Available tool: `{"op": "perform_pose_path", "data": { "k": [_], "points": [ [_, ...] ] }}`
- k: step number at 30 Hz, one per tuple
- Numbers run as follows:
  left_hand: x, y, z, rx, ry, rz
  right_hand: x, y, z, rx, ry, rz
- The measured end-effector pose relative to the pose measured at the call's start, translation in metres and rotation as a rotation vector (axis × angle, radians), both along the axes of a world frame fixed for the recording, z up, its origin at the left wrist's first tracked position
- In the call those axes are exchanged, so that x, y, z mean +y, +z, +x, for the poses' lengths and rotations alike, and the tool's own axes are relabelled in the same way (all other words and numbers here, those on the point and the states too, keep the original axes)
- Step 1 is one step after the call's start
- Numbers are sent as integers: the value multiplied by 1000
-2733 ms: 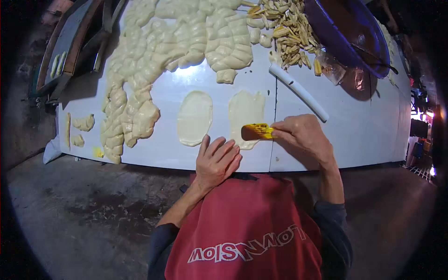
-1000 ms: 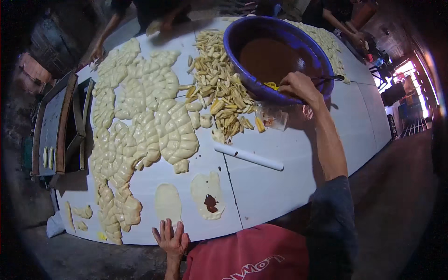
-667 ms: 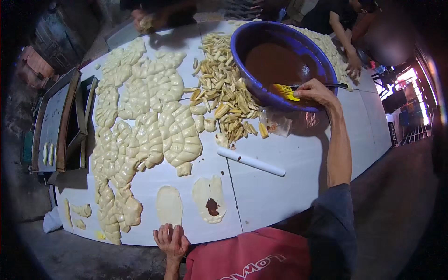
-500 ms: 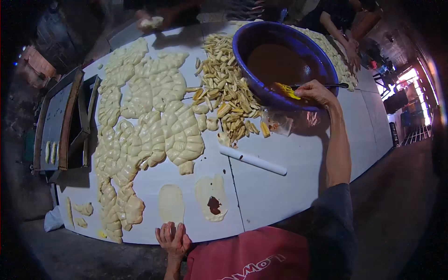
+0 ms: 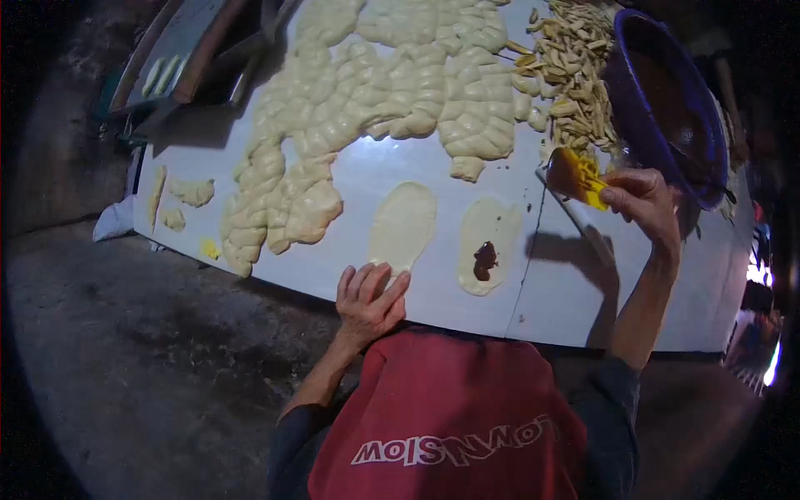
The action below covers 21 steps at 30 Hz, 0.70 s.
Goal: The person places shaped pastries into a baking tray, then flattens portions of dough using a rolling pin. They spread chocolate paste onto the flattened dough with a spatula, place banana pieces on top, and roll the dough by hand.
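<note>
My right hand (image 5: 642, 204) is closed on a yellow scraper (image 5: 587, 179) coated with brown paste, raised over a white roller (image 5: 583, 229). My left hand (image 5: 371, 304) lies open, fingertips at the near end of a plain flattened dough oval (image 5: 402, 218). To its right, a second oval (image 5: 475, 279) carries a dark brown blob (image 5: 485, 260). Beyond both ovals spreads a mass of scored pale dough pieces (image 5: 392, 92). Peeled banana pieces (image 5: 575, 83) are heaped at the back right, beside a purple tub (image 5: 712, 179) holding brown paste.
Metal trays (image 5: 175, 50) with wooden edges stand at the back left. The white tabletop (image 5: 662, 300) ends near my body. Small dough scraps (image 5: 192, 192) lie at its left, and a pale sack (image 5: 112, 218) is beside the table on the floor.
My right hand has lifted the scraper out of the tub and brought it back over the roller. The view has tipped down, so co-workers seen earlier are out of sight.
</note>
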<state>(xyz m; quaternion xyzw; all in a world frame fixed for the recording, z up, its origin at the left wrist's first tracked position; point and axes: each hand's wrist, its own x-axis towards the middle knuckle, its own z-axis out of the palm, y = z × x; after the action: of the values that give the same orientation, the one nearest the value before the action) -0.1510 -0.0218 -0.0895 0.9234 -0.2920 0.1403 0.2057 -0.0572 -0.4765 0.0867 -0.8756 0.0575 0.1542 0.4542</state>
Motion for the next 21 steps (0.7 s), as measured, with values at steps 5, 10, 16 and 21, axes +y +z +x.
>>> {"op": "perform_pose_path", "data": {
  "k": [5, 10, 16, 21],
  "points": [
    [5, -7, -6, -25, 26, -18, 136, -58, -15, -243, 305, -27],
    [8, -5, -7, -19, 17, -38, 201, -80, -30, -454, 489, -409],
    [7, 1, -6, 27, 7, -56, 203, -72, -37, -622, 365, -591],
    [7, 0, -3, 27, -6, -60, 223, -77, -55, -552, 414, -536]
  ]
}}
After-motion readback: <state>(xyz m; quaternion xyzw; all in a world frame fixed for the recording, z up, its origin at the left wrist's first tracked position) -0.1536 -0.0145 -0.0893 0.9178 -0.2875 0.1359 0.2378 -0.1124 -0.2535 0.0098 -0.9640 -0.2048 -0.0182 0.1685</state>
